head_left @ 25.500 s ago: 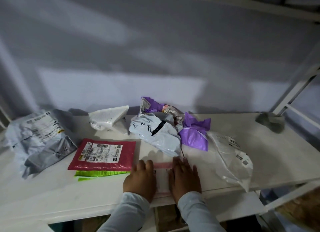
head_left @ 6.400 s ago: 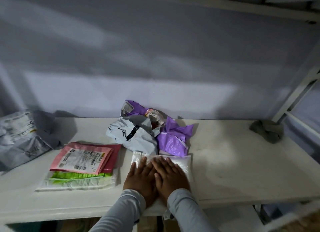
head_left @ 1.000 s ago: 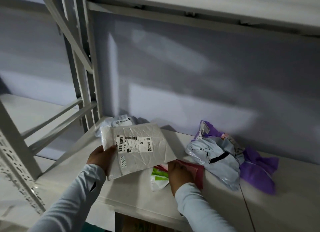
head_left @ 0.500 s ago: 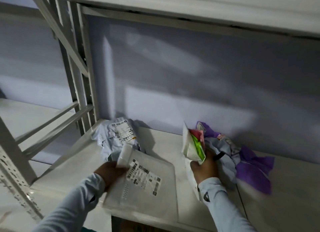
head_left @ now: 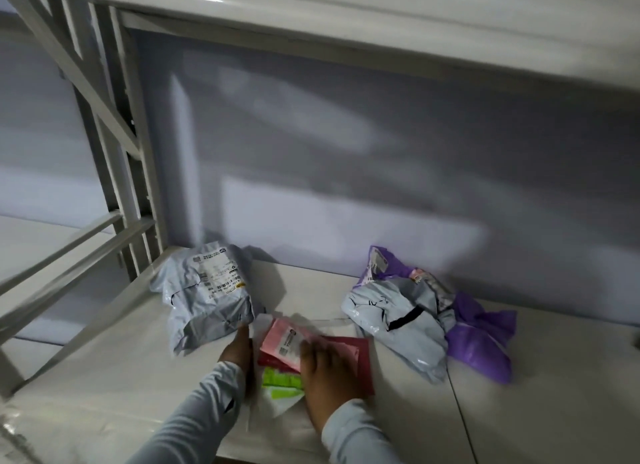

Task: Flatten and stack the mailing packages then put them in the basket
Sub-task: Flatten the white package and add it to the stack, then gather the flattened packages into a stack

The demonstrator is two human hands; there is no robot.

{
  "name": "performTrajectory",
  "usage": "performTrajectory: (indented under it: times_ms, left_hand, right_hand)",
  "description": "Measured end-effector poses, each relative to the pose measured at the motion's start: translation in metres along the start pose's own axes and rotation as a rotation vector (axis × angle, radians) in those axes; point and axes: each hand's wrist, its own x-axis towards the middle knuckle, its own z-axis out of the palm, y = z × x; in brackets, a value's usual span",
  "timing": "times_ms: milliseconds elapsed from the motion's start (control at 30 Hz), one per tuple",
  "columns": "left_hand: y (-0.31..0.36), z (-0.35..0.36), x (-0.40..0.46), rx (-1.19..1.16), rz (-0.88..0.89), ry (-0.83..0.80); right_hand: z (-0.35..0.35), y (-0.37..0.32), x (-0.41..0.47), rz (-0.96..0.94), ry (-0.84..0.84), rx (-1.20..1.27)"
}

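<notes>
Pink mailer under right hand (flat)

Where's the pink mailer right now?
In the head view, the pink mailer lies on top of the stack at the shelf's front centre, over the dark red mailer, between the left hand and right hand, whose fingers rest on it.

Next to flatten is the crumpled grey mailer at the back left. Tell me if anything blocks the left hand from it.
Nothing visible does. The left hand lies beside the stack, fingertips at the lower edge of the crumpled grey plastic mailer, with no object between them.
</notes>
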Motion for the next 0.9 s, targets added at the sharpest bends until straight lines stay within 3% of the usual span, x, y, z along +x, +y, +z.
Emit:
performTrajectory:
  times_ms: [100, 233, 367, 467, 500, 533, 600, 633, 733, 800, 900]
  left_hand:
    - [0.075, 0.025, -0.121, -0.012, -0.076, -0.049]
    - [0.101, 0.045, -0.164, 0.261, 0.085, 0.149]
    - [0.11, 0.067, -0.174, 0.511, 0.113, 0.189]
    - [0.105, 0.066, -0.167, 0.48, 0.117, 0.218]
    - [0.103, 0.062, -0.16, 0.439, 0.158, 0.211]
    - [0.102, 0.059, -0.153, 0.407, 0.193, 0.21]
    - [0.105, 0.053, -0.149, 0.408, 0.231, 0.228]
    - [0.108, 0.051, -0.151, 0.434, 0.232, 0.232]
    - [0.114, 0.049, -0.151, 0.46, 0.224, 0.26]
    - [0.111, 0.047, -0.147, 0.498, 0.205, 0.275]
    - [0.114, 0.052, -0.169, 0.645, 0.24, 0.401]
  right_hand:
    - [0.007, 0.006, 0.0, 0.085, -0.171, 0.043]
    - [0.007, 0.018, 0.0, 0.015, -0.255, 0.074]
    - [0.004, 0.02, 0.001, -0.053, -0.028, 0.037]
    - [-0.016, 0.029, 0.004, -0.101, -0.309, 0.348]
    - [-0.025, 0.036, 0.005, -0.099, -0.225, 0.533]
    - [-0.036, 0.049, 0.005, -0.075, -0.01, 0.654]
    - [-0.04, 0.085, 0.013, 0.066, 0.453, 0.466]
    - [-0.04, 0.107, 0.016, 0.168, 0.539, 0.308]
    - [-0.034, 0.158, 0.023, 0.462, 0.385, 0.135]
    - [-0.025, 0.177, 0.022, 0.494, 0.314, 0.096]
    - [-0.021, 0.186, 0.013, 0.491, 0.376, 0.23]
